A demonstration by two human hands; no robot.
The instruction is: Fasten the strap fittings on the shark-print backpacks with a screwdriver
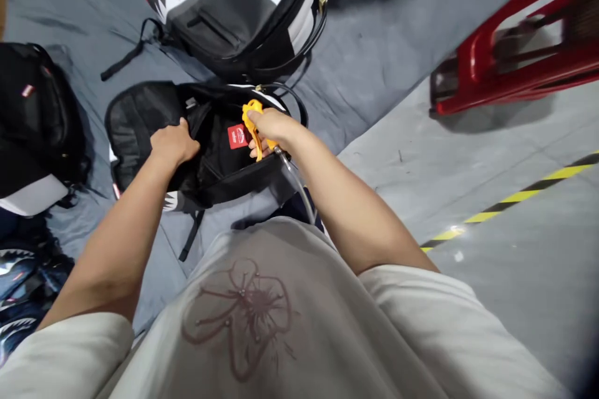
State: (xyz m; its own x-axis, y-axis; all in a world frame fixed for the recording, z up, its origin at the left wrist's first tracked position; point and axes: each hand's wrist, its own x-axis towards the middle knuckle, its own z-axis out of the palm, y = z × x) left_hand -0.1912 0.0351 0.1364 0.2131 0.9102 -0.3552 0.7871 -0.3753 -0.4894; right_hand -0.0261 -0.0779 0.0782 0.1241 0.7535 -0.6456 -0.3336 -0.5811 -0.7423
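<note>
A black backpack (140, 118) lies opened on grey cloth, its dark inside showing with a red label (238, 136). My right hand (271, 128) is wrapped round a yellow-orange air gun (253, 113) over the opening, and a thin grey hose (299, 184) runs down from it. On the left part of the same backpack, my left hand (174, 142) has its fingers closed at the edge of the black fabric, holding the flap back. Some fingertips of that hand are hidden in the folds.
Another backpack (224, 12) with a shark-mouth print lies just beyond. A black bag (37, 118) sits at the left, above blue patterned bags (23, 280). A red plastic object (477, 68) stands at the right, near yellow-black floor tape (519, 196).
</note>
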